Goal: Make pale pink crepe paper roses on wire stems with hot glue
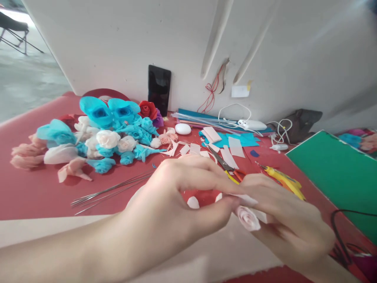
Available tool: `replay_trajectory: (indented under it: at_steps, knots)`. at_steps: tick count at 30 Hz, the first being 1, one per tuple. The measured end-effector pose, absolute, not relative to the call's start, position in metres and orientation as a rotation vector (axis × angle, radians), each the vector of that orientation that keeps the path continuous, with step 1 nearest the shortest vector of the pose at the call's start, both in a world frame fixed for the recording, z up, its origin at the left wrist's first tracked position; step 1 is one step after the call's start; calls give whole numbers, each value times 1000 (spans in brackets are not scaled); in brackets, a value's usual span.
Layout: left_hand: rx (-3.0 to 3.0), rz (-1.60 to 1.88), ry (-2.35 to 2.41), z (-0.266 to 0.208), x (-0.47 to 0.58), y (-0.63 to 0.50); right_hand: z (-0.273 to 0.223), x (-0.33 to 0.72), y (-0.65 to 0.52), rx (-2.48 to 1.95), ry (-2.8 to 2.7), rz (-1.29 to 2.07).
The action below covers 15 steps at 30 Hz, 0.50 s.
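Between my two hands is a small pale pink fabric rose (247,218), its spiral face turned toward me. My left hand (188,192) pinches it from the left with thumb and fingertips. From the right, my right hand (290,216) closes round its other side, and the fingers cover part of it. A strip of pale fabric shows between the fingers above the flower. Under my left hand, a white petal (193,202) lies on the red table. Beneath both wrists spreads a pale cloth (229,251).
Blue, white and pink fabric flowers (107,139) are heaped at the left, near thin metal wires (112,190). Scissors (220,159), cut strips (235,146) and a yellow tool (284,181) lie beyond my hands. A phone (159,88) leans on the wall; a green board (338,177) stands right.
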<state>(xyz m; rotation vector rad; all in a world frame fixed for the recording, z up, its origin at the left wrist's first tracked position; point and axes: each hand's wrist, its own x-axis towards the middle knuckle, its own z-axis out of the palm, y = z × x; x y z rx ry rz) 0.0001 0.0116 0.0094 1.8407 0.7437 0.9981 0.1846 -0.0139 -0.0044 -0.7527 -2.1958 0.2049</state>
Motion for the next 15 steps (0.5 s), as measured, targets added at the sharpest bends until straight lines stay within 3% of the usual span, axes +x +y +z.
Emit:
replay_trajectory:
  at_steps: [15]
  knots:
    - [1822, 963, 691, 8, -1, 8, -10, 184, -20, -878, -2022, 432]
